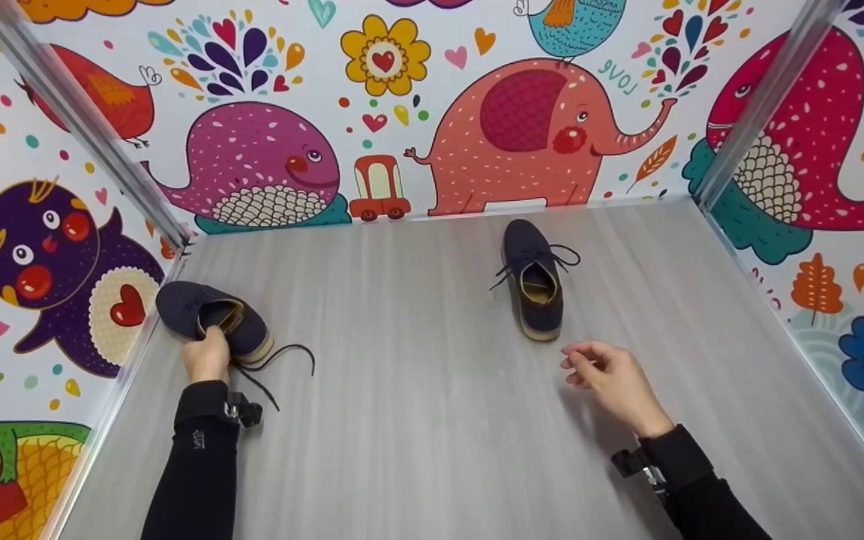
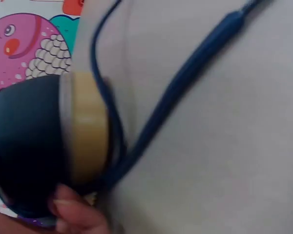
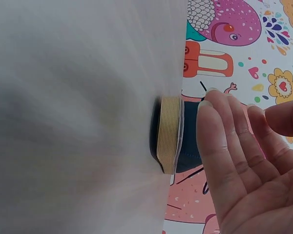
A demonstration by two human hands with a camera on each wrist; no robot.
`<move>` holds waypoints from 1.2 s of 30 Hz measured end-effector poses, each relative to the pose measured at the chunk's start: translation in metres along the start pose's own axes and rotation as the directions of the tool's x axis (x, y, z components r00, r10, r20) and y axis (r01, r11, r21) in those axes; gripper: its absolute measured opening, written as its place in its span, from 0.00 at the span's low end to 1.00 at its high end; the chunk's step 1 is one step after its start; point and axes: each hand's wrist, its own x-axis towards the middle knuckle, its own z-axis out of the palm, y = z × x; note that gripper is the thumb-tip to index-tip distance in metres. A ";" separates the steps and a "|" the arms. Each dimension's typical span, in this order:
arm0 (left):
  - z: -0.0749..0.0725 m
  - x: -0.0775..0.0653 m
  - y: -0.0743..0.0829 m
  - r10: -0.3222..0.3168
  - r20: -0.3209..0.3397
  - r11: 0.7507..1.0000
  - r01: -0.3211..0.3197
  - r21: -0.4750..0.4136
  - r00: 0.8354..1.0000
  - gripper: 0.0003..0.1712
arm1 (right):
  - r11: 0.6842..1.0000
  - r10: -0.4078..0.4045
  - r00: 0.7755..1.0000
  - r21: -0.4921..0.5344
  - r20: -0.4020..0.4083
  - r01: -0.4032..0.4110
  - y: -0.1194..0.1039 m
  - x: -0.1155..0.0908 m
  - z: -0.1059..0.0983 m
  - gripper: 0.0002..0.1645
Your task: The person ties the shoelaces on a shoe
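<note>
At the left wall, a navy lace-up shoe [image 1: 250, 331] with a tan sole is gripped by my left hand [image 1: 207, 357] at the side of its opening. Its loose dark lace [image 1: 298, 347] trails onto the floor. The left wrist view shows the shoe's heel [image 2: 29, 131] up close, with a fingertip [image 2: 75, 207] against it. A matching shoe [image 1: 523, 244] stands near the back wall, toe toward the wall, laces spread to both sides. Just behind its heel hovers my right hand [image 1: 618, 382], holding nothing, fingers [image 3: 217, 141] extended and slightly bent.
The grey wood-look floor [image 1: 402, 390] is bounded by walls printed with cartoon animals. A metal strip [image 1: 121, 375] edges the floor at left, and metal posts [image 1: 766, 97] stand in the back corners. Both wrists carry small cameras on black bands.
</note>
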 end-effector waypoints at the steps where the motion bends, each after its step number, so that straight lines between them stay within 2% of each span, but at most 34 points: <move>1: 0.000 0.000 -0.002 0.003 0.001 1.000 -0.003 -0.016 1.000 0.40 | 1.000 -0.008 1.000 0.004 0.003 0.008 0.003 0.000 0.001 0.12; 7: 0.000 0.000 -0.007 0.033 -0.012 0.999 -0.033 0.028 0.999 0.34 | 0.999 -0.047 0.998 0.012 0.040 0.047 0.005 -0.003 0.009 0.12; 11: 0.002 -0.008 -0.010 0.065 0.026 0.998 -0.065 0.011 0.998 0.34 | 0.997 -0.074 0.995 0.011 0.073 0.074 0.003 -0.005 0.013 0.13; 15: 0.013 -0.026 -0.008 0.133 0.089 0.991 -0.135 0.013 0.987 0.35 | 0.997 -0.071 0.993 0.018 0.090 0.070 -0.004 -0.006 0.019 0.13; 19: 0.033 -0.053 0.001 0.237 0.173 0.969 -0.246 0.034 0.956 0.34 | 0.996 -0.080 0.991 0.051 0.109 0.075 -0.013 -0.005 0.032 0.14; 22: 0.055 -0.080 0.007 0.319 0.238 0.943 -0.333 0.022 0.917 0.33 | 0.993 -0.103 0.986 0.071 0.129 0.095 -0.021 -0.004 0.047 0.14; 26: 0.088 -0.122 0.012 0.429 0.304 0.899 -0.435 -0.052 0.850 0.29 | 0.988 -0.140 0.982 0.085 0.123 0.130 -0.034 -0.001 0.069 0.14; 28: 0.104 -0.144 0.014 0.487 0.332 0.871 -0.478 -0.115 0.808 0.27 | 0.984 -0.166 0.981 0.091 0.105 0.156 -0.041 0.001 0.080 0.16; 30: 0.119 -0.164 0.014 0.555 0.353 0.830 -0.533 -0.166 0.754 0.26 | 0.979 -0.183 0.980 0.105 0.083 0.174 -0.047 0.004 0.089 0.17; 32: 0.132 -0.183 0.013 0.598 0.387 0.799 -0.563 -0.213 0.702 0.25 | 0.975 -0.202 0.977 0.108 0.063 0.194 -0.053 0.007 0.097 0.19; 35: 0.149 -0.206 0.009 0.632 0.446 0.770 -0.581 -0.265 0.634 0.26 | 0.974 -0.202 0.979 0.116 0.041 0.196 -0.061 0.010 0.104 0.20; 36: 0.153 -0.213 0.007 0.629 0.466 0.771 -0.576 -0.271 0.623 0.26 | 0.974 -0.195 0.980 0.120 0.036 0.190 -0.064 0.010 0.105 0.20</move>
